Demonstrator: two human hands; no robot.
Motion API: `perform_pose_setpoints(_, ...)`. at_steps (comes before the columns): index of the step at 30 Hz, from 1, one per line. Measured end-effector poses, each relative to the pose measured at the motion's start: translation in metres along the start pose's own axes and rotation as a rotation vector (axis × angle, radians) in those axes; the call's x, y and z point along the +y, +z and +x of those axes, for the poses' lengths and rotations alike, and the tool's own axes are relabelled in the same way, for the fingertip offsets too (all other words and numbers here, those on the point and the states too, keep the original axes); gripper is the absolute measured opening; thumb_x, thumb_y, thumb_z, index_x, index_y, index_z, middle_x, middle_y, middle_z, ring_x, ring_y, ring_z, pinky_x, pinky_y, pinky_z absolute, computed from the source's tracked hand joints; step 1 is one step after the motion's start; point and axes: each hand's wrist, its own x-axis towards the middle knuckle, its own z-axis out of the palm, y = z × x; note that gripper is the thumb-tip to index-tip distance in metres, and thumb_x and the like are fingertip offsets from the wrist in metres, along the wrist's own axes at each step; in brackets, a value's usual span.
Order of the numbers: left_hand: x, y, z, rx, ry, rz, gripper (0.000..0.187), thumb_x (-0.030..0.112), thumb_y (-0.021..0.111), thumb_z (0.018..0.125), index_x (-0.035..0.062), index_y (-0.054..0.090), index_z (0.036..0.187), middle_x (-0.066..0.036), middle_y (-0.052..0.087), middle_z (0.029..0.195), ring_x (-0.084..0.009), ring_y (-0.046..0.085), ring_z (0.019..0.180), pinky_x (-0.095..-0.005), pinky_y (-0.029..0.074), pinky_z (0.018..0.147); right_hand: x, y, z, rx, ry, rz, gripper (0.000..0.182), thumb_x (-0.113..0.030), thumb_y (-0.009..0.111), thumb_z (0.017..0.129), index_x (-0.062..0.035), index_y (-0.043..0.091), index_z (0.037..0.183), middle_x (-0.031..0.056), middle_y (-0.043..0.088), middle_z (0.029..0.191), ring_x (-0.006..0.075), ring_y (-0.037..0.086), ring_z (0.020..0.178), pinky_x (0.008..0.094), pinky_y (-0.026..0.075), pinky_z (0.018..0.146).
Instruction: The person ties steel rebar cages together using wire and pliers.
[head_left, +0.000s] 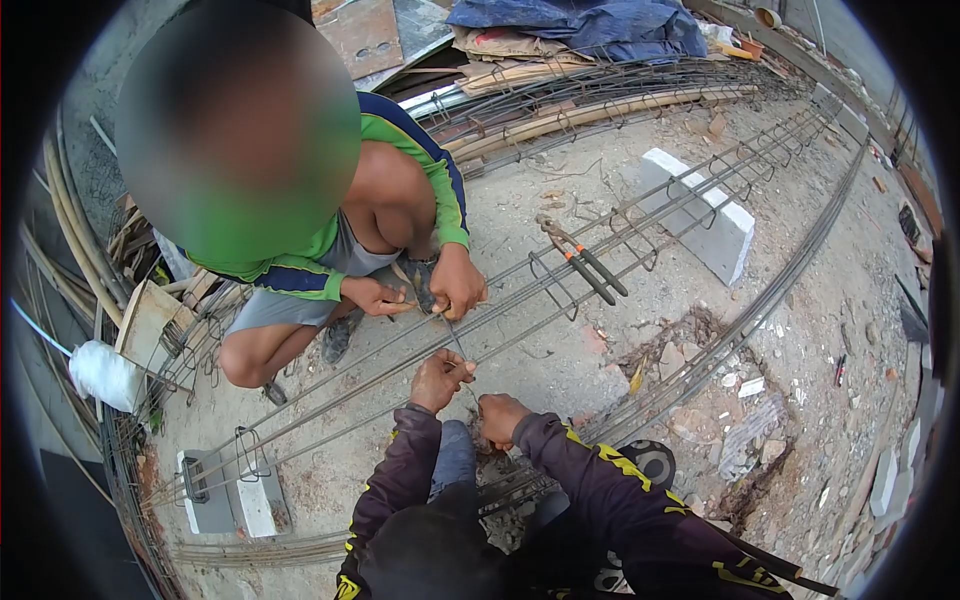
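Observation:
Long steel bars (380,378) run diagonally past my hands, with bent wire stirrups around them. My left hand (441,381) is closed at the near side of the bars, its fingers at a thin metal piece (456,342) that crosses them. Just to the right, my right hand (502,420) is closed near the lower end of that piece; what lies inside its fingers is hidden. Across the bars, a co-worker's two hands (458,284) are at the far end of the same piece. Orange-and-black-handled pliers (590,268) rest on the bars to the right.
A crouching co-worker in a green top (405,125) is opposite me. White blocks (715,225) support the bars at the right and lower left (262,500). More rebar (790,290) curves along the right. A blue tarp (600,28) and a white roll (105,375) are farther out.

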Motion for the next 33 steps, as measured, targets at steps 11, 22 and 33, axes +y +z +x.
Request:
perform_pose_setpoints(11, 0.006, -0.002, -0.003, -0.025, -0.011, 0.046, 0.037, 0.037, 0.073, 0.085, 0.0031, 0.062, 0.093, -0.008, 0.072, 0.077, -0.0145, 0.066, 0.069, -0.0299, 0.049, 0.061, 0.004, 0.003, 0.003, 0.022, -0.012, -0.382, 0.033, -0.023, 0.064, 0.081, -0.0006, 0.068, 0.105, 0.0215, 0.065, 0.116, 0.0352, 0.061, 0.112, 0.0427, 0.049, 0.094)
perform_pose_setpoints(22, 0.011, -0.002, -0.004, -0.021, 0.018, 0.052, 0.035, 0.033, 0.075, 0.085, 0.0027, 0.059, 0.088, -0.007, 0.069, 0.075, -0.0129, 0.066, 0.069, -0.0261, 0.048, 0.057, -0.005, -0.002, -0.009, -0.012, -0.001, -0.384, 0.032, -0.015, 0.062, 0.077, 0.0016, 0.068, 0.103, 0.0245, 0.066, 0.108, 0.0369, 0.064, 0.105, 0.0432, 0.051, 0.091)
perform_pose_setpoints(33, 0.007, -0.002, -0.003, -0.003, 0.017, 0.042, 0.033, 0.033, 0.075, 0.084, 0.0028, 0.062, 0.089, -0.008, 0.071, 0.075, -0.0141, 0.066, 0.068, -0.0291, 0.050, 0.060, -0.008, -0.002, -0.011, -0.014, -0.012, -0.331, 0.031, -0.015, 0.061, 0.079, 0.0035, 0.069, 0.103, 0.0271, 0.065, 0.109, 0.0385, 0.063, 0.107, 0.0433, 0.050, 0.093)
